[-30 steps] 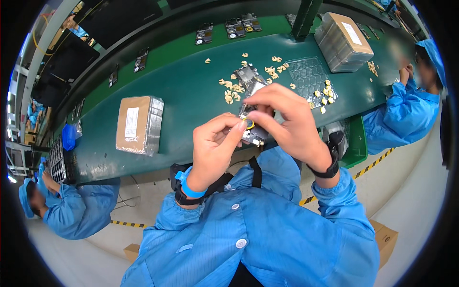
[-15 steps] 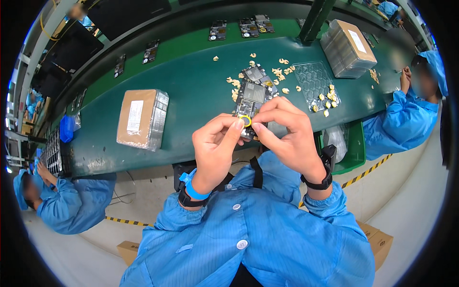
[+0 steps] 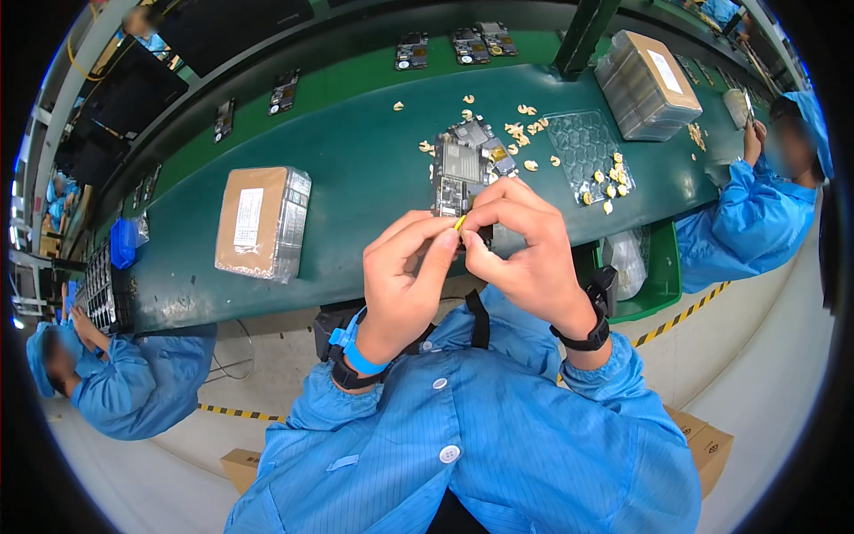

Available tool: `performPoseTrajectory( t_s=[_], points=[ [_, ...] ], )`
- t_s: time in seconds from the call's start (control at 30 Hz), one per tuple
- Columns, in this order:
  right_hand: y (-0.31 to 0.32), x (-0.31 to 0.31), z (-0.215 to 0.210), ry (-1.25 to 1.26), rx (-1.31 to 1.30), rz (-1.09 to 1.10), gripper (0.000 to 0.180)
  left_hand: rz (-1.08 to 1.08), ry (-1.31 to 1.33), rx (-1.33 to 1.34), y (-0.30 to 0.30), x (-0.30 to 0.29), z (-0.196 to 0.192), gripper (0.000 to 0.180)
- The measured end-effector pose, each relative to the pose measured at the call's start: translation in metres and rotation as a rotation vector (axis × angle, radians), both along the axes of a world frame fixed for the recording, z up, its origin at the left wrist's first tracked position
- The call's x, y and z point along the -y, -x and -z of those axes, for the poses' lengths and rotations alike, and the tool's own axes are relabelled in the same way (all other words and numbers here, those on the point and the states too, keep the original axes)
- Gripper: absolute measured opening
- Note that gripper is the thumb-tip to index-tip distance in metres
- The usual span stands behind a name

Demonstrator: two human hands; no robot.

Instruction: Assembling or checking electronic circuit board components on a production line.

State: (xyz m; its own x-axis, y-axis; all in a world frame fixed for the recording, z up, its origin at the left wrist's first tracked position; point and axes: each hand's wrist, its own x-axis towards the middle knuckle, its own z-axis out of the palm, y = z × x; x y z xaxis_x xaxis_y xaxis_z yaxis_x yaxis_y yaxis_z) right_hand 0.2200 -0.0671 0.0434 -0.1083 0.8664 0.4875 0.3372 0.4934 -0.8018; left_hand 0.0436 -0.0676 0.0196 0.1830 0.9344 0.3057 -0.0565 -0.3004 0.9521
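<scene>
In front of my chest, my left hand pinches a small yellow-edged coin cell, now seen nearly edge-on. My right hand closes its thumb and index finger at the cell's right side. Just beyond my fingertips is a dark circuit board with a silver shield plate; my fingers hide its near end. A second circuit board lies partly beneath it. Several pale curled scraps are scattered around the boards.
A clear blister tray with several yellow-edged cells stands right of the boards. Wrapped cartons sit left and far right. More boards line the back. A green bin is below the table edge. Co-workers sit at both sides.
The coin cell has turned from showing its round face to nearly edge-on. My right hand has shifted slightly left, and its fingers close in on the cell.
</scene>
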Motion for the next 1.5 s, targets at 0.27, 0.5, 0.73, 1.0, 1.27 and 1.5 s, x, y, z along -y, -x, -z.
performPoseTrajectory(
  t_s=[0.27,0.5,0.73,1.0,1.27,1.5],
  points=[
    [0.003,-0.007,0.007,0.102,-0.083,-0.06,0.01,0.081,0.214,0.294,0.006,-0.007,0.013,0.016],
    [-0.018,-0.021,0.022,0.138,-0.136,0.015,0.008,0.055,0.244,0.303,0.01,-0.013,0.015,0.019],
    [-0.062,-0.071,0.05,0.272,0.248,0.483,0.012,0.012,0.277,0.29,0.016,-0.019,0.021,0.022],
    [-0.022,-0.041,0.022,0.183,0.003,0.157,0.017,-0.032,0.289,0.284,0.012,-0.02,0.023,0.022],
    [0.002,-0.02,0.017,0.217,-0.082,-0.046,0.009,0.092,0.261,0.254,0.012,-0.017,0.018,0.023],
    [0.003,-0.013,0.013,0.176,-0.079,-0.041,0.008,0.054,0.158,0.097,0.009,-0.011,0.011,0.021]
  ],
)
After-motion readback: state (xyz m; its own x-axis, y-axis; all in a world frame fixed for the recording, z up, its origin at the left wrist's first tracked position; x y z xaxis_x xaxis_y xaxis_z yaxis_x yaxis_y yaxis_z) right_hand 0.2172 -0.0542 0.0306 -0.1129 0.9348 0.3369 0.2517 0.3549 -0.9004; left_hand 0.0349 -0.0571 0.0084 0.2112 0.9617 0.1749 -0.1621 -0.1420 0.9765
